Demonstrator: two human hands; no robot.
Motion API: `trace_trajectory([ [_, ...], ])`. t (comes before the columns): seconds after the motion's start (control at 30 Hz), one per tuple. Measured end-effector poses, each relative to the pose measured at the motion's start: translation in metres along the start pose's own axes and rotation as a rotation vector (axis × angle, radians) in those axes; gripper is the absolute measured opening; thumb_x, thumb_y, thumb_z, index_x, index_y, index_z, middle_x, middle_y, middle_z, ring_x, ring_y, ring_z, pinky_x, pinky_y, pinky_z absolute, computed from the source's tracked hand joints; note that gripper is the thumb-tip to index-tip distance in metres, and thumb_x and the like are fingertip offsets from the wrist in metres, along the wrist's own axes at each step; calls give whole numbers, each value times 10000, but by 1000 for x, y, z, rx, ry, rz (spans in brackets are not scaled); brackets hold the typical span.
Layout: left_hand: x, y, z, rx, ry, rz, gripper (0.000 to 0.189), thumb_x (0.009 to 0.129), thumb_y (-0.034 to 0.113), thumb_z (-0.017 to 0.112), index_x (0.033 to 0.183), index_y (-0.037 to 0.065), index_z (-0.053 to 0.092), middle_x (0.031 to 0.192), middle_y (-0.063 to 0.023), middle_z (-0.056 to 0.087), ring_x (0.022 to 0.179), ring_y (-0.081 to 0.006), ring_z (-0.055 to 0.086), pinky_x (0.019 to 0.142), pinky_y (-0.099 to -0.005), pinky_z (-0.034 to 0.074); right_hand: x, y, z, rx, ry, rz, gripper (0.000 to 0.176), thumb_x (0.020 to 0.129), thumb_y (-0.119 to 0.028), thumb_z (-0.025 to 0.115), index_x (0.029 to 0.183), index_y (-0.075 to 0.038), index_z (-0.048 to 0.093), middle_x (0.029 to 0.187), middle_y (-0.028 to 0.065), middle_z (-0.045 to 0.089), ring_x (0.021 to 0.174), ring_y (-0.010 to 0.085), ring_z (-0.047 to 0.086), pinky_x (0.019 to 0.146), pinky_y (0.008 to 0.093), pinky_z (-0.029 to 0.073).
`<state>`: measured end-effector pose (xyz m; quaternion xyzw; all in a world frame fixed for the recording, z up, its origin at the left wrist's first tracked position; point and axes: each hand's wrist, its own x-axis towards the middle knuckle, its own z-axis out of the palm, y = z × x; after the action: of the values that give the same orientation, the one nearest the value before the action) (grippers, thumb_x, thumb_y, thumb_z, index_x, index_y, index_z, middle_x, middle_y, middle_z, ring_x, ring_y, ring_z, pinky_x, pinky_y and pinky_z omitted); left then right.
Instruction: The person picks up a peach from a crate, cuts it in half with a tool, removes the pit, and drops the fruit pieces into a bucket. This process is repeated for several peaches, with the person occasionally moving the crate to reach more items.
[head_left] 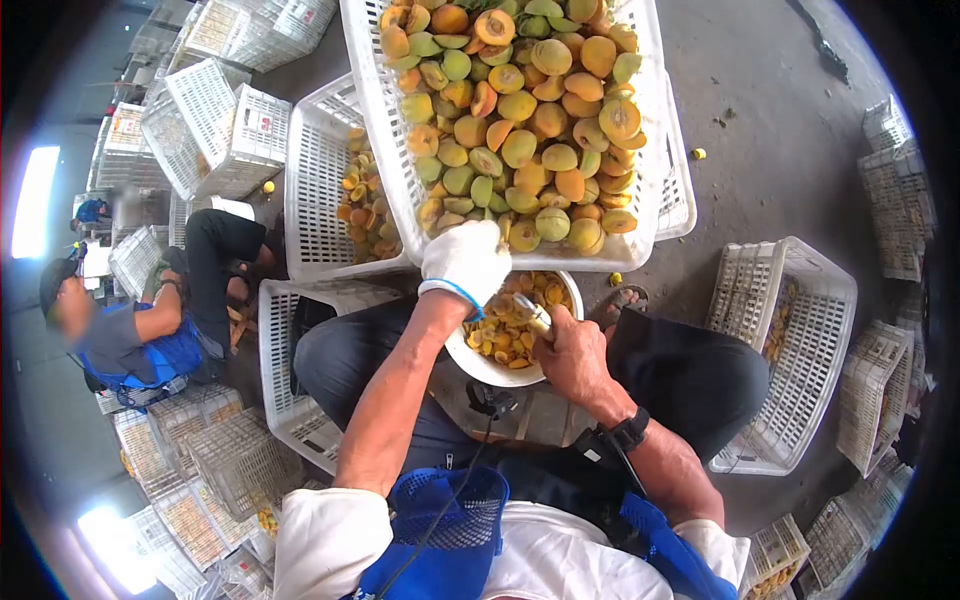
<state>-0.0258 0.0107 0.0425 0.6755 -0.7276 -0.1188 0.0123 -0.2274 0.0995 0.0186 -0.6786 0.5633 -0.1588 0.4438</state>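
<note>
blue vest [440, 512] closest; beyond, the right hand [577, 362] is wrapped around a metal-tipped tool [533, 316] above the right side of a bucket [512, 379] of cut fruit [490, 342]. the gloved left hand [466, 264] is at the crate's [560, 263] near edge, by its left corner; its opening and any hold cannot be told.

No wording that we can read.
On a white crate [240, 140] in the stack at upper left, we see a small red marking [265, 122], perhaps lettering, but it is too small and blurred for us to make out any character or number. We also find a little white patch [592, 454] on the dark strap [622, 464] beside the right forearm; whether it bears print, we cannot tell.
</note>
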Motion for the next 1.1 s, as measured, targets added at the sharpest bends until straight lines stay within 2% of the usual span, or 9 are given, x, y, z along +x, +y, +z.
trace_trajectory([
  [0.1,-9,-16,-12,-95,61,25,241,906,281,706,937,44,738,844,-172,732,811,-359,726,743,-471,570,1,2,-7,74,45,43,236,850,-133,730,964,-16,560,780,269,687,784,487,694,685,542,554],
  [0.23,-32,-9,-65,-478,-448,86,232,905,239,772,993,25,761,775,-109,718,613,-178,679,609,-349,554,0,1,-16,225,199,4,208,888,-82,760,921,21,582,714,253,649,666,384,718,604,418,532],
  [0.3,-24,-8,-64,-454,-412,179,230,920,247,768,989,28,762,796,-123,724,670,-215,699,656,-363,566,0,1,-17,235,220,-5,199,904,-78,750,920,17,576,698,239,632,637,350,706,597,398,524],
  [0.43,28,2,-48,-129,253,316,286,902,255,763,1116,69,723,980,-171,696,833,-365,700,750,-449,572,1,-1,-19,250,244,-32,190,903,-61,737,911,13,562,697,241,618,644,370,698,595,402,519],
  [0.57,74,7,-53,61,182,166,380,916,250,727,1263,116,653,1114,-192,664,893,-393,705,775,-481,583,1,-1,-24,255,279,-41,183,902,-53,724,907,12,553,706,247,621,673,410,700,597,410,520],
  [0.6,81,5,-54,96,178,175,398,919,250,715,1292,133,637,1135,-193,654,912,-400,706,782,-490,586,1,2,-24,285,227,7,219,864,-91,719,1012,-21,574,768,272,664,778,492,680,659,529,539],
  [0.8,105,-9,-45,200,220,90,474,907,213,686,1358,71,645,1310,-223,662,1174,-422,655,1023,-483,535,1,4,-22,262,127,78,419,875,-67,769,1267,10,640,925,235,744,889,415,753,755,440,609],
  [0.9,118,-30,-15,59,341,158,551,910,219,726,1429,71,618,1384,-192,656,1294,-384,597,1129,-472,457,8,-2,-34,111,2,197,431,798,-232,794,1142,-35,624,897,256,715,867,449,730,748,517,594],
  [1.1,128,-39,0,-216,472,214,535,930,73,732,1442,17,587,1337,-221,651,1216,-386,623,1059,-455,482,9,6,-18,299,304,48,317,797,-60,736,1036,-31,529,836,253,678,907,500,675,768,562,527],
])
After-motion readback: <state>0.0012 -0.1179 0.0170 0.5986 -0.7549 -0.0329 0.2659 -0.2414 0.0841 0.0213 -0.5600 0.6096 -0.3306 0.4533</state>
